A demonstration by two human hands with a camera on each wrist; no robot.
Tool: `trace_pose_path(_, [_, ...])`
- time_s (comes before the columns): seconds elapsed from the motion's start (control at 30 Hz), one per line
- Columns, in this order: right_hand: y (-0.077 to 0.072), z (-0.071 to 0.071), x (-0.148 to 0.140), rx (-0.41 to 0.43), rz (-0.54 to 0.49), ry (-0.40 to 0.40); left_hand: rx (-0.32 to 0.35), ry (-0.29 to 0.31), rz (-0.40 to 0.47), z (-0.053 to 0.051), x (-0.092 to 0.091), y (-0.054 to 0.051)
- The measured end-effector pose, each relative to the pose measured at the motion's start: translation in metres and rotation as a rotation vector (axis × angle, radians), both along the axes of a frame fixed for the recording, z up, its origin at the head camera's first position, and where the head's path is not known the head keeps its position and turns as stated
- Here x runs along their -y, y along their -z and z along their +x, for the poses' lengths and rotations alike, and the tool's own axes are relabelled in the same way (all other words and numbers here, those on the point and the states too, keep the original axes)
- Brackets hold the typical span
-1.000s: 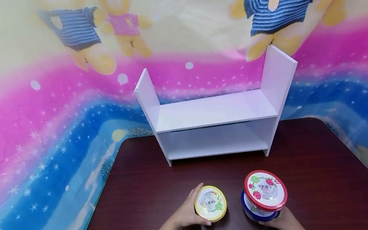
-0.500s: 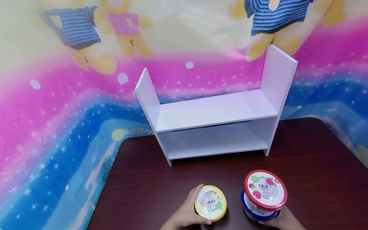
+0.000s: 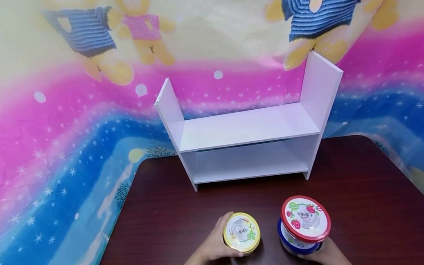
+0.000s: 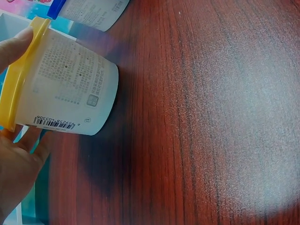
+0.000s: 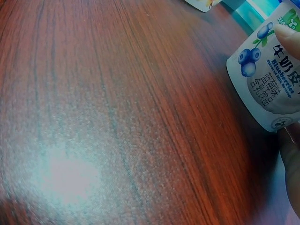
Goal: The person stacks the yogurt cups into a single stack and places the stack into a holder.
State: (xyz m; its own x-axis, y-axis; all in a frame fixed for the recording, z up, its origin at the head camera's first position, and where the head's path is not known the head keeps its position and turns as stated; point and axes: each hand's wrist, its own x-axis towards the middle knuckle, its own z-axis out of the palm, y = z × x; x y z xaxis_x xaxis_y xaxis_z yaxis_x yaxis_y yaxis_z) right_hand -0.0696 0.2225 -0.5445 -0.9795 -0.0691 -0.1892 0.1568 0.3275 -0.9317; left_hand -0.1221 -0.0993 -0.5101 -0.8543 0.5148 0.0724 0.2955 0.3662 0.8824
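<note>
My left hand (image 3: pixel 217 244) grips a white tub with a yellow lid (image 3: pixel 242 233), fingers and thumb on either side. Printed text and a barcode cover the side of that yellow-lidded tub (image 4: pixel 70 84) in the left wrist view. To the right, my right hand (image 3: pixel 327 255) holds a blue-lidded tub (image 3: pixel 293 246). Blueberries are printed on this blue-lidded tub (image 5: pixel 255 63) in the right wrist view. A red-lidded tub (image 3: pixel 306 220) with strawberries on its lid sits on top of the blue one, hiding much of it. The right fingers are partly hidden behind the tubs.
A white two-tier shelf (image 3: pixel 248 128) with tall side panels stands at the back of the dark red-brown table (image 3: pixel 159 218). Behind it hangs a colourful backdrop (image 3: pixel 85 116) printed with teddy bears. The tubs are in front of the shelf, near the person.
The yellow-lidded tub and my left hand have shifted very slightly to the left. My right hand and the two stacked tubs look almost unchanged.
</note>
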Motion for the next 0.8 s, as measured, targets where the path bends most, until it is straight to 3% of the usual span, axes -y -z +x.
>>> trace_pose_path(0.4, [-0.001, -0.002, 0.001, 0.037, 0.008, 0.003, 0.001, -0.027, 0.005, -0.001, -0.001, -0.006])
trace_pose_path(0.6, [-0.001, -0.002, 0.001, 0.04, -0.004, 0.005, -0.031, -0.018, 0.022, -0.007, -0.004, -0.012])
trace_pose_path(0.8, [-0.003, -0.001, 0.0, 0.046, -0.031, -0.007, -0.059, -0.013, 0.036, -0.016, -0.007, -0.025])
